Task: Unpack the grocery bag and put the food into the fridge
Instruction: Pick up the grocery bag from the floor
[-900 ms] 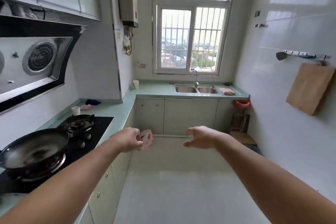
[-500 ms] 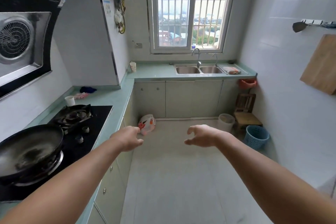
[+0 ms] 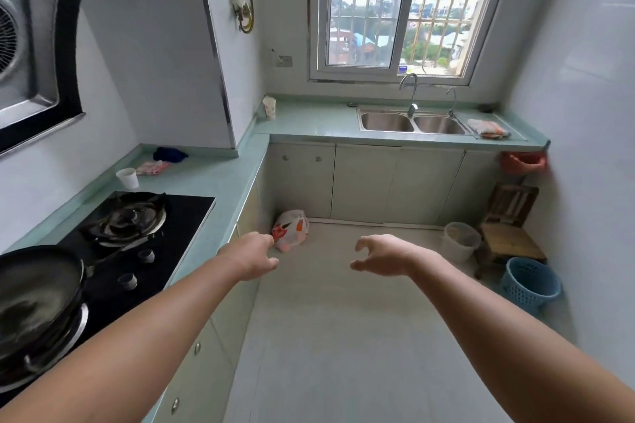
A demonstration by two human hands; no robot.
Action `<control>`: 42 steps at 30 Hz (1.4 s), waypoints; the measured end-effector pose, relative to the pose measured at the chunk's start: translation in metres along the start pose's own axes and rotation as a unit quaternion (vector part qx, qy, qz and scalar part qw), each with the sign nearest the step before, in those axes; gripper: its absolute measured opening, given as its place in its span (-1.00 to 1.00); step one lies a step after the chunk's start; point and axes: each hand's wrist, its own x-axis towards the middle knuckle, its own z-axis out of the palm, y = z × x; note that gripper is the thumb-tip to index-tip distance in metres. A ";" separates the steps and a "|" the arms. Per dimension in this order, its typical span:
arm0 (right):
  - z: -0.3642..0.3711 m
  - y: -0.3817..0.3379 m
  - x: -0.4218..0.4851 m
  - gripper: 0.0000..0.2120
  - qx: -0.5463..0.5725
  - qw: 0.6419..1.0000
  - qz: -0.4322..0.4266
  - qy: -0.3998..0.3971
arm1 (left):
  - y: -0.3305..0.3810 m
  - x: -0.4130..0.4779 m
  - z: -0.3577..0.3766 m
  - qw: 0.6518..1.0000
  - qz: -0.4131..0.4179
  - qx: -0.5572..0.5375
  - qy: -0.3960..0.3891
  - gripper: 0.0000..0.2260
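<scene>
A white plastic grocery bag [image 3: 292, 231] with red and orange shapes showing through lies on the floor in the corner where the two cabinet runs meet. Both my arms are stretched out in front of me, well short of the bag. My left hand [image 3: 250, 257] is loosely curled with nothing in it, just below and left of the bag in the picture. To the right, my right hand [image 3: 383, 256] holds nothing and its fingers are spread and bent. No fridge is in view.
A green counter [image 3: 220, 178] runs along the left with a black hob [image 3: 144, 227] and a wok [image 3: 31, 292], then turns to a double sink [image 3: 412, 122] under the window. At the right wall stand a white bucket [image 3: 459, 241], a wooden stool [image 3: 508, 237] and a blue basket [image 3: 531, 285].
The view has tilted down and moved forward along the kitchen, so the bag and the floor items now show in full. Both hands stay held out and hold nothing.
</scene>
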 end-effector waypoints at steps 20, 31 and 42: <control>-0.098 0.043 0.307 -0.48 -0.019 1.000 -0.008 -0.020 | -0.003 0.324 -0.036 0.999 -0.006 -0.026 -0.041 -0.63; -0.158 0.026 0.485 -0.48 -0.012 0.999 0.015 -0.048 | -0.047 0.525 -0.053 0.995 0.011 -0.039 -0.087 -0.66; -0.182 0.046 0.634 -0.48 -0.009 0.995 -0.011 -0.100 | -0.055 0.651 -0.057 0.989 -0.020 -0.046 -0.138 -0.55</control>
